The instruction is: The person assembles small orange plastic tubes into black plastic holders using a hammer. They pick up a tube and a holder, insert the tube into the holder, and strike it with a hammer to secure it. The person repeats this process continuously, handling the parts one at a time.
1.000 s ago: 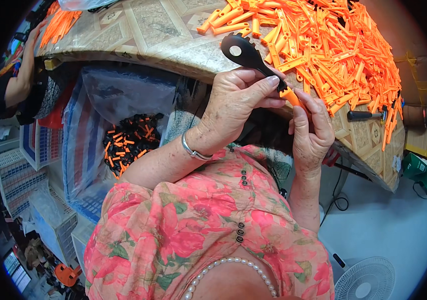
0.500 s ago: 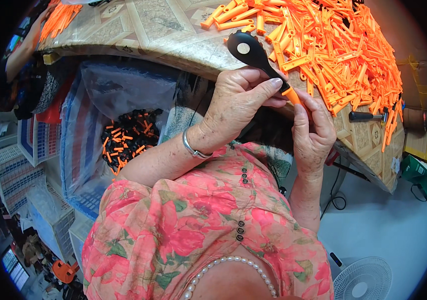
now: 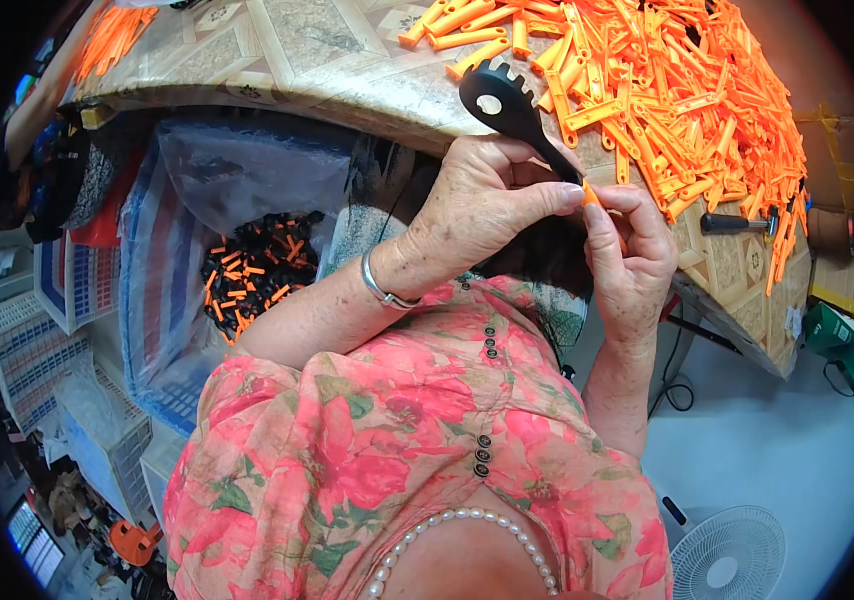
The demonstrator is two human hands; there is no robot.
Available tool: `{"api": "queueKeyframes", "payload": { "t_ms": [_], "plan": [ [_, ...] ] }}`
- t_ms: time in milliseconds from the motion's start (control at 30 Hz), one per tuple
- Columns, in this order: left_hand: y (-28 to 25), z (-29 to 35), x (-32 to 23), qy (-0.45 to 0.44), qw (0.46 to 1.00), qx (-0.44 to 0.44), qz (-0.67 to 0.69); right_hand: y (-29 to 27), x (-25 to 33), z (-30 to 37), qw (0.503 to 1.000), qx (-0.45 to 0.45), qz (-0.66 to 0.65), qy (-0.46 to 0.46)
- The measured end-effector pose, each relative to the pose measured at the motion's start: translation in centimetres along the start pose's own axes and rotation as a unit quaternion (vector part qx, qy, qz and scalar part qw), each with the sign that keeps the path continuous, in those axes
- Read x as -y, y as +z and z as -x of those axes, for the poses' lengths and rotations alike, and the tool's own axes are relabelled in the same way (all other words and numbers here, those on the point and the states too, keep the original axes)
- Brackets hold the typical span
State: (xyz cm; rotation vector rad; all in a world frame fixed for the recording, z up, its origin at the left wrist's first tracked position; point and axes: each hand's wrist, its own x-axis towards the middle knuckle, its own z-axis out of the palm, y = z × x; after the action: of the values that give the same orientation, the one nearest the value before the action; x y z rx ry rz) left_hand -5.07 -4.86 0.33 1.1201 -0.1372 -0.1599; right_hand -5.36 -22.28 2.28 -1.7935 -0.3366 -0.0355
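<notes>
Both hands are gripping: left fingers and thumb pinch the neck of the black slotted spoon (image 3: 509,112), right fingers wrap the orange handle (image 3: 589,192) at their tips; keeping both in line should help, with the table edge (image 3: 387,112) just beyond the left knuckles and freer room right of the right fingers

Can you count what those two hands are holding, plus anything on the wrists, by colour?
Black: 1 toothed spoon, in the left hand
Orange: 1 handle, in the right hand
Silver: 1 bracelet
Total: 3
</notes>
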Motion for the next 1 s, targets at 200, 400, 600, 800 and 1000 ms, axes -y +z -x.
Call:
{"api": "queueKeyframes", "payload": {
  "t_ms": [200, 400, 600, 800, 1000],
  "plan": [
    [-1.2, 0.3, -0.6, -0.009, 0.996, 0.093, 0.004, -1.4, 1.2, 0.2, 0.987, 0.033, -0.115, 0.104],
    [-7.1, -0.6, -3.9, 0.146, 0.986, 0.017, -0.077, -2.4, 1.1, 0.1, 0.986, 0.07, -0.067, 0.138],
    [-3.1, -0.6, -7.6, 0.211, 0.673, 0.175, -0.687, -1.0, 1.4, -0.5, 0.995, 0.081, 0.048, 0.044],
    [-2.8, 0.1, -3.9, 0.168, 0.737, 0.203, -0.622, -0.8, 1.7, -0.6, 0.986, 0.108, 0.124, 0.018],
    [-2.5, 1.3, -0.7, 0.131, 0.814, 0.138, -0.549, -1.2, 0.8, -1.5, 0.97, 0.171, 0.17, 0.014]
  ]
}}
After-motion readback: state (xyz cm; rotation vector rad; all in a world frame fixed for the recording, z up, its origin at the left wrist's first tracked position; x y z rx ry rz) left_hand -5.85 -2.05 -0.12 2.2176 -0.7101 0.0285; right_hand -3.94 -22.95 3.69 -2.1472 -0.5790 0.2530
